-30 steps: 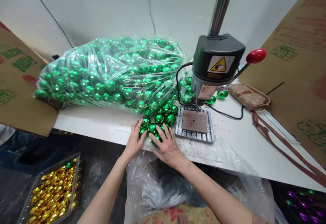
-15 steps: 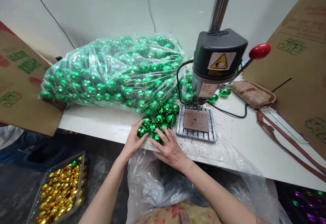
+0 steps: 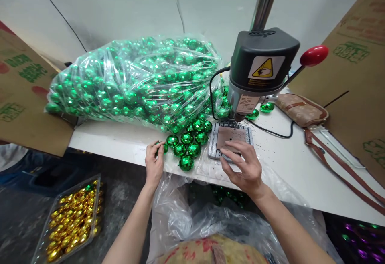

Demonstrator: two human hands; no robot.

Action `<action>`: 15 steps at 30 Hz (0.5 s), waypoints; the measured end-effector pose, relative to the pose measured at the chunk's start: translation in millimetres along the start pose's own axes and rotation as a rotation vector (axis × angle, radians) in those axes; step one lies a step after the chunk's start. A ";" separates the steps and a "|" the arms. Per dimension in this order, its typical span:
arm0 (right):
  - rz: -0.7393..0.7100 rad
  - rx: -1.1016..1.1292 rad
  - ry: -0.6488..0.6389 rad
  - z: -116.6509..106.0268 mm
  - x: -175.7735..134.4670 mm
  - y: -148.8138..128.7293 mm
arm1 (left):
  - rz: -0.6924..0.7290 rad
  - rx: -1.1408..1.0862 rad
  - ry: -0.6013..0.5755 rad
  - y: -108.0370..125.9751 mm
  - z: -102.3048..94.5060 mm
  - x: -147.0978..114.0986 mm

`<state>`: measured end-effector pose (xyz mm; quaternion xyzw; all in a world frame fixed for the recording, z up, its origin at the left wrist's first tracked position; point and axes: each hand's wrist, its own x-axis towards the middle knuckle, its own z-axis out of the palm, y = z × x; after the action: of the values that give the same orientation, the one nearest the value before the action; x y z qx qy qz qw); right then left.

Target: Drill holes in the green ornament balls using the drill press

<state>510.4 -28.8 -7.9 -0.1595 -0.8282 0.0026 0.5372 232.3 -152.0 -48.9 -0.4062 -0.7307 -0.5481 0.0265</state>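
Observation:
My left hand (image 3: 154, 164) is closed round a shiny green faceted bauble (image 3: 165, 148), which the fingers mostly cover. To its right, several more green baubles (image 3: 187, 162) lie grouped on the white table. My right hand (image 3: 245, 168) hovers over the front of the drill press base (image 3: 212, 148), fingers apart and holding nothing. A brown square plate (image 3: 224, 134) with a small dark hole lies on that base, partly hidden by the hand. Above it stands the drill press (image 3: 261, 61), with a red-knobbed lever (image 3: 314, 56).
A big clear bag (image 3: 132, 83) full of green baubles fills the table's back left. Cardboard boxes stand at both sides. A brown handbag (image 3: 302, 109) lies on the right, and a black cable (image 3: 278, 136) crosses the table. Gold baubles fill a clear tray (image 3: 95, 212) below left.
My left hand has drawn slightly left, off the group, with a bauble in its fingers. My right hand has left the baubles and moved right to the drill press base.

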 end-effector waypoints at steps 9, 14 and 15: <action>0.123 -0.056 0.172 -38.5 26.5 20.3 | -0.371 -0.565 0.210 11.7 -2.0 18.1; 0.210 0.012 0.306 -52.6 44.9 33.6 | -0.490 -0.780 0.201 6.6 3.3 32.2; 0.240 0.031 0.356 -55.4 48.5 36.2 | -0.496 -0.775 0.212 5.4 4.0 34.5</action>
<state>551.2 9.3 52.3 -0.2467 -0.6952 0.0512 0.6732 214.2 -128.8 -29.6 -0.1411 -0.5406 -0.8086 -0.1843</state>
